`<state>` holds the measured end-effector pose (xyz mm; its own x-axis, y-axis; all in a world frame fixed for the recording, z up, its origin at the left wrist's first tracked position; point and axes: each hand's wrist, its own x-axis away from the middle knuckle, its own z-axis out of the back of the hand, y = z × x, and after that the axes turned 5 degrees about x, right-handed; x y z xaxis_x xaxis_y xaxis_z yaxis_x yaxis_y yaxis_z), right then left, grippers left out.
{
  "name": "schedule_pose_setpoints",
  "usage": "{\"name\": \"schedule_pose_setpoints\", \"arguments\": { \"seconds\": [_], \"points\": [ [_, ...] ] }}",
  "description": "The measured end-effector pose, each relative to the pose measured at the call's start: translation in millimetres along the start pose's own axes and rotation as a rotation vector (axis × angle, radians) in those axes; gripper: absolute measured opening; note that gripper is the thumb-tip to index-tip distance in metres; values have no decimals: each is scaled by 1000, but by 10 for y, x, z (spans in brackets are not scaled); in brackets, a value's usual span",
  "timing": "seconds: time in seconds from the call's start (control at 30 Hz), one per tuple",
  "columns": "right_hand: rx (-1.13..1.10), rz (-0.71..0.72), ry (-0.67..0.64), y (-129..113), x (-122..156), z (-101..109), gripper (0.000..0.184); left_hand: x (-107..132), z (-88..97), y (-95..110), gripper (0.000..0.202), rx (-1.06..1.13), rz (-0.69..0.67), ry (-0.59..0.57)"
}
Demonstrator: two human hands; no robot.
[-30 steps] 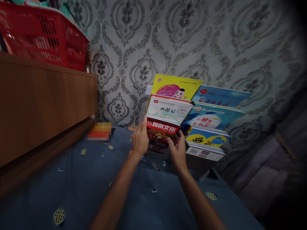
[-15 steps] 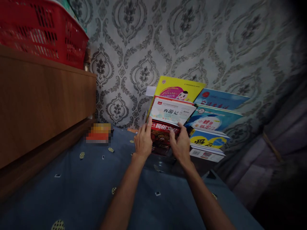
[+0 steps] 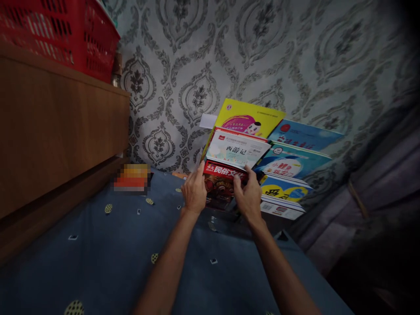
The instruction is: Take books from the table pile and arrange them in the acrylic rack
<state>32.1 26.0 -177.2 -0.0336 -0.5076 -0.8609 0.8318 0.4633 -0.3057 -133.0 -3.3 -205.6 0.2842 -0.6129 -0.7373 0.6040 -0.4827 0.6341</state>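
Both my hands grip a red and dark picture-covered book standing at the front of a row of books. My left hand is closed on its left edge, fingers behind it. My right hand holds the right side, thumb on the cover and fingers partly hidden. Right behind stands a white book, and behind that a taller yellow book. A second column leans at the right: a blue book, a teal book, a yellow and blue book and a white book.
A blue patterned cloth covers the surface beneath. At the left is a wooden cabinet with a red basket on top. A blurred orange item lies near it. Patterned wallpaper rises behind; a curtain hangs at the right.
The view has tipped slightly, so the cabinet and wall appear higher. A little more of the red book's title shows beside my left fingers. Both hands keep their hold.
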Motion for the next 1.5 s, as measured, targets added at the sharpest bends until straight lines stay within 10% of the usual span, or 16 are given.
{"name": "schedule_pose_setpoints", "arguments": {
  "seconds": [0.63, 1.17, 1.5],
  "points": [
    [-153, -191, -152, -73, 388, 61, 77, -96, 155, -8, 50, -70, 2, -103],
    [288, -279, -580, -151, 490, 239, 41, -401, 330, -13, 45, -298, -144, -318],
    [197, -236, -532, -120, 551, 217, 60, -318, 340, 30, 55, -279, -139, -251]
  ]
}}
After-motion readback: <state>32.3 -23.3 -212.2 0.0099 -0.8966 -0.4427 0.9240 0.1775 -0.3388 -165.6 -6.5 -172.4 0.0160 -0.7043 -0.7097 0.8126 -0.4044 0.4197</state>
